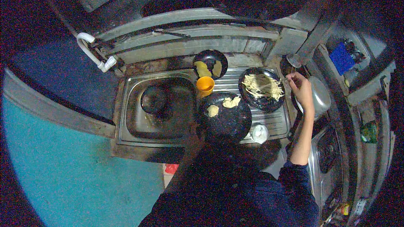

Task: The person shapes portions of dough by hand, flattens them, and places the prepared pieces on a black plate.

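Observation:
My right hand [300, 88] is at the right end of the drainboard, its fingertips closed on what looks like the thin handle of a small round utensil [294, 60]. Just left of it, pale cut strips [263, 85], like noodles, lie across a dark round pan [268, 105]. Under the wrist sits a shiny metal lid or bowl [318, 97]. In front of me, a wide dark pan [227, 123] bears a lump of dough [213, 110] and a flattened dough piece [232, 101]. Deep shadow covers my left arm; the hand's grip cannot be made out.
An orange cup [205, 85] stands by a small dark pan [210, 57] with yellowish pieces. The steel sink [176, 126] on the left holds a dark round vessel [154, 99]. A white crumpled item [260, 134] lies near the front edge. A white faucet pipe [94, 53] rises behind.

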A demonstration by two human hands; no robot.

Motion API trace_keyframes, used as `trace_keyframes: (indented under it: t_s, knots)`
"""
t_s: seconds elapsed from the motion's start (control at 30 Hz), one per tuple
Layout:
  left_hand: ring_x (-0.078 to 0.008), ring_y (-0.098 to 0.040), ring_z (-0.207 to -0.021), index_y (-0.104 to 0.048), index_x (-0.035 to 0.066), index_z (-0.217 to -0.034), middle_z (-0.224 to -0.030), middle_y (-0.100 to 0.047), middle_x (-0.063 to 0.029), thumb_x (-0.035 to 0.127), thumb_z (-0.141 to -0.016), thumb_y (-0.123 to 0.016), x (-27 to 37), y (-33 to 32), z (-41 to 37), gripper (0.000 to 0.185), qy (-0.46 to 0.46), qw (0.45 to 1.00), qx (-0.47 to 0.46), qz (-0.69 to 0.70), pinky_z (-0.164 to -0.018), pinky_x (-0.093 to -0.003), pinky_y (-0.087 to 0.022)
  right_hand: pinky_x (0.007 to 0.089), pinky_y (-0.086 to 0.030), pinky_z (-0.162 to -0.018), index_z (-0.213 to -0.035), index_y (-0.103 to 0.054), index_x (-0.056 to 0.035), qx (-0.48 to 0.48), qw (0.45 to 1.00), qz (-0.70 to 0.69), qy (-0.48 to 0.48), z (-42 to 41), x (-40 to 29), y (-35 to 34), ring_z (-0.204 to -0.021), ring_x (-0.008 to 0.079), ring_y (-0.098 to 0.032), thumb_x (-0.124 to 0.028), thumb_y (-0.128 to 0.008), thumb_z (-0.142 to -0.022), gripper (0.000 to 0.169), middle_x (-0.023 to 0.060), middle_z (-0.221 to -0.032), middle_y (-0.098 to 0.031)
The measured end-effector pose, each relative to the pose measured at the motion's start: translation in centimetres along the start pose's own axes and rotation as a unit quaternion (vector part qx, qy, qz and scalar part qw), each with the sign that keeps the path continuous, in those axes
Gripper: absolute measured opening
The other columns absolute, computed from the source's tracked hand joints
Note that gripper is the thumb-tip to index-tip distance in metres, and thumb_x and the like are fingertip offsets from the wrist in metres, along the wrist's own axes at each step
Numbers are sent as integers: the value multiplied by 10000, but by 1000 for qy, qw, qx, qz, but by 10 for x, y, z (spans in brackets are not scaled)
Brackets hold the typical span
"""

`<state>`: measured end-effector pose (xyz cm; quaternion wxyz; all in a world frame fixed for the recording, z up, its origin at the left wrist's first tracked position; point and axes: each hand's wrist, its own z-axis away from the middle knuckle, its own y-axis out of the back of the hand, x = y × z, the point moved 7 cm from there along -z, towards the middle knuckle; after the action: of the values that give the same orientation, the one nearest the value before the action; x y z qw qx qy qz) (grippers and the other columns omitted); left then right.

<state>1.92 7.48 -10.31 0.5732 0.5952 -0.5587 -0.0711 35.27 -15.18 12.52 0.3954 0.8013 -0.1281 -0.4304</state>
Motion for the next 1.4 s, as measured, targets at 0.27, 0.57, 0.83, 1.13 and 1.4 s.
trace_keyframes:
  t_s: [0.27, 0.57, 0.83, 1.13, 1.4]
  knots:
    - [-399, -423, -1094, -379, 3, -1199, -1140, -463, -217, 196, -792, -563, 4, 0, 1, 487, 6, 1000, 3, -8, -923, -460, -353, 434, -425, -824, -1268, -272, -81, 11, 970, 187, -156, 30, 175, -97, -987, 445, -478, -30, -594, -711, 645, 290, -1226, -328]
    - [-395, -428, -1090, -386, 6, -1196, -1130, -471, -210, 190, -787, -565, 11, -2, 1, 483, 6, 1000, -15, -25, -912, -459, -366, 429, -391, -882, -1172, -460, -57, -44, 958, 179, -222, 83, 172, -157, -1075, 366, -446, -256, -637, -718, 526, 221, -1171, -450]
    - [-391, -433, -1087, -392, 9, -1193, -1121, -479, -205, 186, -783, -567, 17, -1, -2, 479, 5, 999, -26, -42, -903, -458, -377, 423, -417, -831, -1025, -547, -82, 15, 978, 171, -122, 94, 113, -151, -981, 340, -504, -229, -626, -715, 352, 135, -1042, -521]
    - [-385, -447, -1067, -400, 8, -1183, -1112, -480, -203, 155, -749, -594, 44, -7, -43, 497, -93, 992, 84, -30, -892, -457, -384, 357, -376, -929, -1007, -584, -86, -240, 968, -15, 72, 160, 1, -248, -1040, 332, -477, -146, -576, -751, 263, 162, -1034, -552]
    - [-365, -492, -960, -453, 20, -1088, -1044, -492, -201, 113, -653, -652, 71, -28, -85, 487, -144, 987, 16, 74, -836, -435, -400, 355, -363, -963, -1146, -530, -201, -408, 878, -28, 249, 228, 37, -337, -1142, 273, -449, -202, -443, -813, 344, 116, -1200, -497]
